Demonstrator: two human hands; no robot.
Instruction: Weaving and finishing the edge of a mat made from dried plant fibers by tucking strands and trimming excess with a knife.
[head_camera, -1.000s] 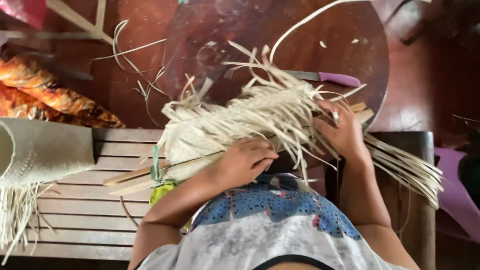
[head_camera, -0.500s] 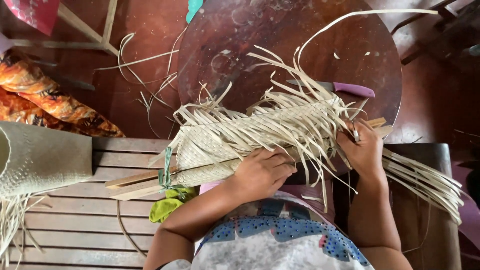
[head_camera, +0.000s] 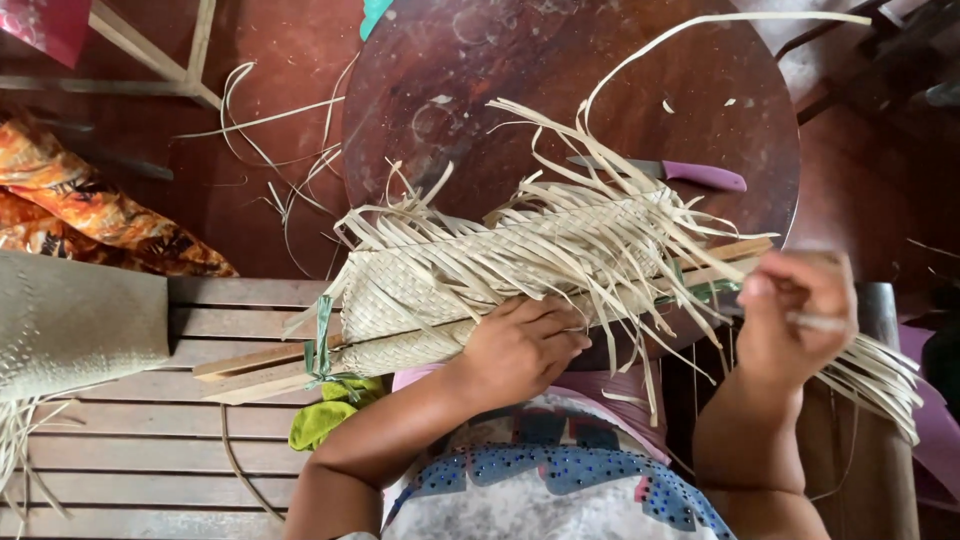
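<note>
Dark round tabletop (head_camera: 450, 80) backs the woven mat (head_camera: 480, 270). Since a second ago the right hand (head_camera: 795, 320) left it, grip pinching one strip; the left hand (head_camera: 520, 345) presses its edge.

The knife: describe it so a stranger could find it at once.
Start at the round dark-red table. Beyond the half-woven mat of pale strips, near the table's right side, lies the knife. Its purple handle and grey blade set it apart from the straw-coloured strips around it.
</note>
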